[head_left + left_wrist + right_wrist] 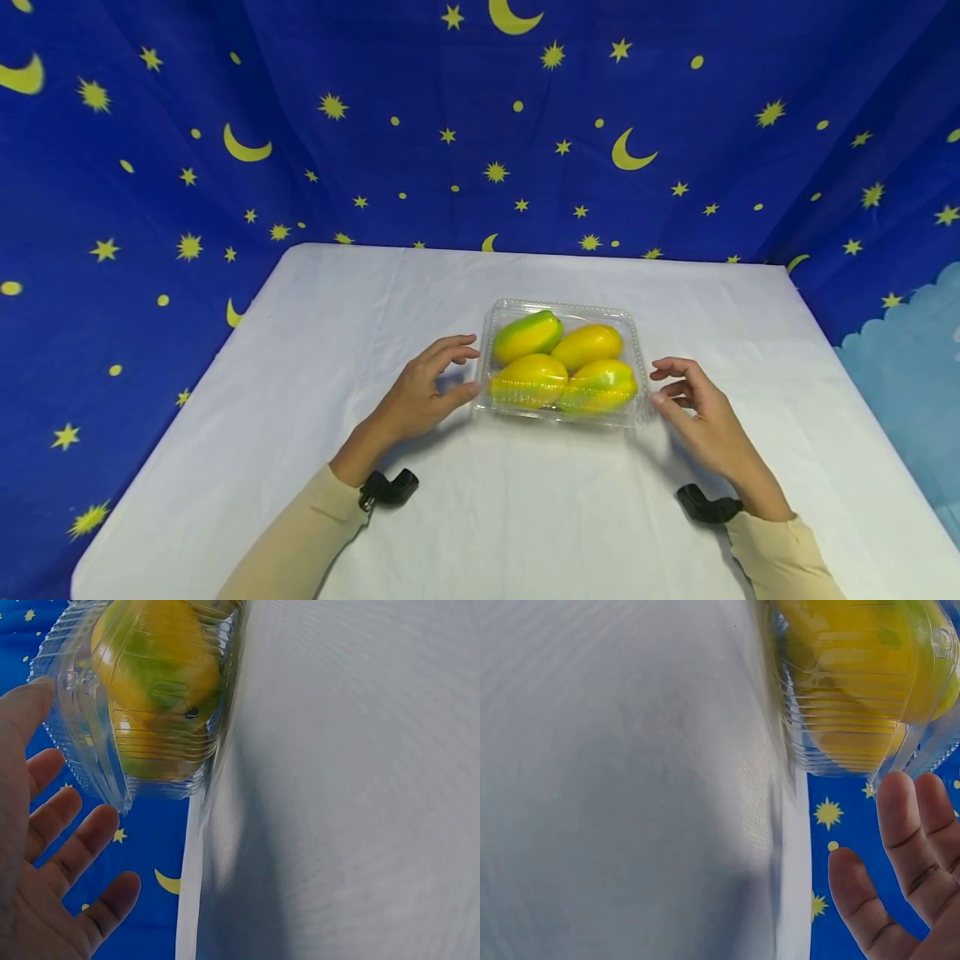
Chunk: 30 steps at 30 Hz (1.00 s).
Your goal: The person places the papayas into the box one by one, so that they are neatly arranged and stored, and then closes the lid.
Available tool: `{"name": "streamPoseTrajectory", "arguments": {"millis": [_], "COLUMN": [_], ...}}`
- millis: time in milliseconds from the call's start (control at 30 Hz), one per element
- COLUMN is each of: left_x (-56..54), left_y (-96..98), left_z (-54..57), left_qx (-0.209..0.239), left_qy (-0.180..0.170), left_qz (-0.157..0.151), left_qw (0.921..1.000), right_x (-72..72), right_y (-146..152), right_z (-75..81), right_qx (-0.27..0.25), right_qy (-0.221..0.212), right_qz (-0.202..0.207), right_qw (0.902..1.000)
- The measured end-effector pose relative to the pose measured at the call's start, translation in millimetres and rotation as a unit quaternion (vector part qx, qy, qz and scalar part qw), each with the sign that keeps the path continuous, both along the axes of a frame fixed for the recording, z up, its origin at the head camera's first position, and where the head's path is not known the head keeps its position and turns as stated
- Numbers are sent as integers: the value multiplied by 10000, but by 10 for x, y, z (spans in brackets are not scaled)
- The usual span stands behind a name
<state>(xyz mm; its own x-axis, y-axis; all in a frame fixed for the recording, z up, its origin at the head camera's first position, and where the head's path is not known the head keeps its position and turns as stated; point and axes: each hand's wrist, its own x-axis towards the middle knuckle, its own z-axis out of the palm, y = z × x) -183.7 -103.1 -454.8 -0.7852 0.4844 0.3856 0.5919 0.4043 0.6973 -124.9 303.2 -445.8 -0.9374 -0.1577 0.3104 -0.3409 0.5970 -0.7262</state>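
A clear plastic clamshell box (564,418) sits on the table with its lid over several yellow-green mangoes (529,381). My left hand (423,392) is at the box's left side, thumb and fingertips close to the rim; whether they touch it I cannot tell. In the left wrist view, the fingers (86,840) are spread and loosely bent beside the ridged wall. On the other side, my right hand (701,417) is a small gap from the box, its fingers relaxed. The right wrist view shows fingertips (898,802) below the box's corner, holding nothing.
A white cloth covers the table (360,308). Behind it and along the sides hangs a blue curtain (420,167) with yellow moons and stars. Black wrist cameras (390,487) are strapped to both wrists, low over the cloth.
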Motion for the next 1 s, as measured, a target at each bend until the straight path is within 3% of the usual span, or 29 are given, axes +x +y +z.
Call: {"name": "streamPoseTrajectory", "arguments": {"millis": [300,733,1000], "left_x": [0,-9,-19], "left_y": [-7,-10,2], "left_z": [-9,-13,-26], "left_qx": [-209,-251,-187], "left_qy": [-56,-100,-90], "left_qz": [-20,-47,-60], "left_qw": [9998,9996,9998], "right_x": [-1,-21,-18], "right_y": [7,1,0], "right_z": [-28,-35,-51], "right_qx": [126,206,319], "right_qy": [-206,-248,-767], "right_qz": [356,459,373], "right_qw": [9991,9984,9958]}}
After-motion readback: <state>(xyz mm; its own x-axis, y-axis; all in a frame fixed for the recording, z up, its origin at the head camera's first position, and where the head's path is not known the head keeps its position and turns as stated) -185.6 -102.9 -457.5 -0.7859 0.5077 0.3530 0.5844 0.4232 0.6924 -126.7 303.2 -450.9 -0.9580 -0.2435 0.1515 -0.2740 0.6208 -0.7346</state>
